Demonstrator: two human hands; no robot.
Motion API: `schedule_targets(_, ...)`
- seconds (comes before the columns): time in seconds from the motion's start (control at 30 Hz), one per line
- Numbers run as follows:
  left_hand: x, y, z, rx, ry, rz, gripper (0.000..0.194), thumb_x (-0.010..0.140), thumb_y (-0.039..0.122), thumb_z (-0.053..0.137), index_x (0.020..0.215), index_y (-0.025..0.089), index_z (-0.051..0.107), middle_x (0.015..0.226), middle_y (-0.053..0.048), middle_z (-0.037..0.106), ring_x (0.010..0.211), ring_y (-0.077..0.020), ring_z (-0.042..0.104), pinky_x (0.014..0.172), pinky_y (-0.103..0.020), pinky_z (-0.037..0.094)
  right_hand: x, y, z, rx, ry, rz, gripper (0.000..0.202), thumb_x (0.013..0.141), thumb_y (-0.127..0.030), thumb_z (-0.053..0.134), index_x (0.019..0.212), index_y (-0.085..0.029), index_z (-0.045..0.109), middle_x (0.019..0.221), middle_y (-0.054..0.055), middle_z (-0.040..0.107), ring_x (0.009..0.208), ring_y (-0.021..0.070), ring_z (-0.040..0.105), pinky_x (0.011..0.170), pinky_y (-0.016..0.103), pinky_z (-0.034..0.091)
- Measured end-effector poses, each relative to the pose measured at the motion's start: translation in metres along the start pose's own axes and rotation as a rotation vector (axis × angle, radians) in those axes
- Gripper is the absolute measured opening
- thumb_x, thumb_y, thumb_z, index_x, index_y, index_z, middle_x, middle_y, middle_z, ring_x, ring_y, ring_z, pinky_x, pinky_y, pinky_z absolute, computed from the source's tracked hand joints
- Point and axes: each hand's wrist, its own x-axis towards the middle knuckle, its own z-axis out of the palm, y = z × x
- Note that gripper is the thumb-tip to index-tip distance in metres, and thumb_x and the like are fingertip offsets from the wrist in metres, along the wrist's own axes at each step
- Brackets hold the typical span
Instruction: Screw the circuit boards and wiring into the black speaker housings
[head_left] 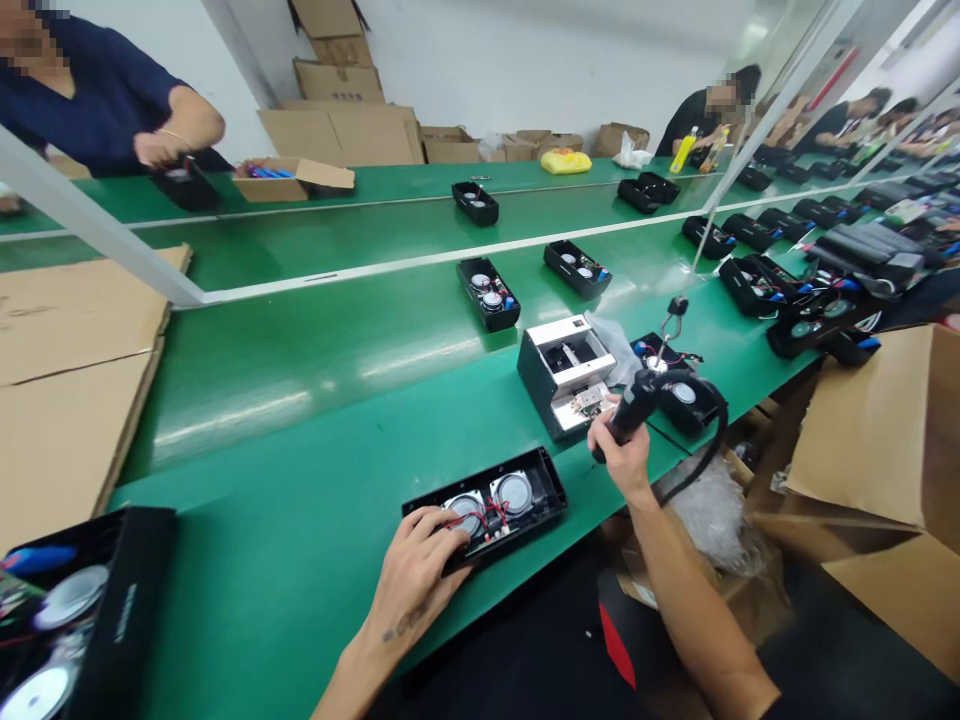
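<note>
In the head view, a black speaker housing [546,497] lies open side up at the bench's near edge, with two round speakers, red wires and small connectors inside. My left hand [420,560] grips its left end, fingers over the rim and onto the left speaker, thumb low on the near wall. My right hand [624,455] is wrapped around a black electric screwdriver [637,405], which has a metal hanging hook and a thick black cable. The screwdriver's tip points down toward the front of a boxy screw feeder [536,375]; whether it touches is hidden.
Another speaker housing [694,410] sits right of the feeder beside a clear plastic bag [611,345]. Further housings [487,295] lie on the green belt. A large housing [142,600] fills the lower left, near flat cardboard [67,370]. An open carton [870,450] stands right; co-workers sit across.
</note>
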Motion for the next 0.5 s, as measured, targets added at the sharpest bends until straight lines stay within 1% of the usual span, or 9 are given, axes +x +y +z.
schedule_targets(0.03,-0.002,0.0,0.002,0.015,0.017,-0.012,0.007,0.106,0.026,0.061,0.108,0.019,0.061,0.103,-0.005,0.074,0.103,-0.0211,0.066,0.099,-0.038,0.049,-0.001,-0.002,0.0,0.05,-0.055,0.021,0.074,0.09,-0.06,0.066,0.133,-0.003,0.047,0.077,0.0,0.055,0.062,0.0001,0.054,0.068,0.012,0.05)
schedule_targets(0.07,-0.004,-0.001,0.004,0.024,0.026,-0.03,0.007,0.104,0.025,0.063,0.108,0.02,0.062,0.105,-0.005,0.074,0.102,-0.0211,0.066,0.098,-0.038,0.05,0.0,-0.006,0.0,0.096,-0.082,0.037,0.073,0.09,-0.06,0.066,0.132,-0.004,0.045,0.073,-0.002,0.051,0.057,0.0003,0.051,0.063,0.013,0.048)
schedule_targets(0.1,-0.006,0.0,0.006,0.032,0.03,-0.049,0.008,0.103,0.024,0.064,0.109,0.02,0.063,0.106,-0.005,0.074,0.102,-0.0213,0.067,0.098,-0.038,0.05,0.003,-0.012,-0.001,0.13,-0.084,0.04,0.072,0.088,-0.059,0.067,0.129,-0.005,0.044,0.071,-0.003,0.049,0.054,0.0003,0.049,0.059,0.012,0.045)
schedule_targets(0.17,-0.009,0.002,0.01,0.055,0.031,-0.071,0.011,0.101,0.022,0.065,0.111,0.02,0.063,0.107,-0.006,0.075,0.104,-0.0221,0.068,0.1,-0.04,0.051,0.017,-0.027,-0.004,0.176,-0.024,-0.002,0.067,0.089,-0.059,0.068,0.121,-0.006,0.045,0.07,-0.003,0.049,0.054,-0.0003,0.048,0.058,0.012,0.044)
schedule_targets(0.27,-0.004,0.007,0.015,0.109,0.058,-0.068,0.008,0.104,0.025,0.062,0.11,0.02,0.061,0.104,-0.006,0.075,0.101,-0.0229,0.069,0.098,-0.042,0.051,0.042,-0.052,-0.005,0.178,0.071,-0.143,0.057,0.095,-0.059,0.064,0.103,-0.005,0.045,0.07,0.0,0.049,0.058,-0.0016,0.049,0.065,0.012,0.047)
schedule_targets(0.3,-0.001,0.008,0.017,0.127,0.07,-0.069,0.008,0.105,0.027,0.061,0.109,0.021,0.06,0.103,-0.006,0.075,0.099,-0.0229,0.069,0.096,-0.042,0.052,0.049,-0.058,-0.003,0.159,0.086,-0.18,0.056,0.096,-0.058,0.063,0.101,-0.005,0.045,0.07,0.0,0.05,0.059,-0.0018,0.05,0.068,0.012,0.049)
schedule_targets(0.33,0.003,0.01,0.018,0.141,0.076,-0.076,0.009,0.106,0.03,0.06,0.107,0.021,0.06,0.102,-0.006,0.075,0.098,-0.0229,0.069,0.094,-0.042,0.052,0.056,-0.062,0.0,0.137,0.099,-0.205,0.056,0.096,-0.058,0.063,0.102,-0.005,0.045,0.071,0.0,0.051,0.059,-0.0022,0.05,0.07,0.012,0.05)
schedule_targets(0.4,0.009,0.011,0.019,0.155,0.075,-0.093,0.014,0.108,0.035,0.059,0.107,0.021,0.061,0.103,-0.006,0.074,0.098,-0.0232,0.069,0.091,-0.041,0.053,0.063,-0.063,0.008,0.088,0.103,-0.216,0.058,0.094,-0.057,0.064,0.11,-0.005,0.046,0.072,-0.001,0.053,0.061,-0.0029,0.05,0.073,0.011,0.05)
schedule_targets(0.5,0.013,0.011,0.02,0.149,0.064,-0.096,0.016,0.108,0.038,0.058,0.107,0.022,0.06,0.103,-0.005,0.075,0.099,-0.0235,0.07,0.092,-0.042,0.054,0.064,-0.053,0.013,0.008,0.064,-0.19,0.067,0.091,-0.058,0.067,0.124,-0.004,0.046,0.077,-0.001,0.056,0.065,-0.0039,0.051,0.076,0.01,0.05)
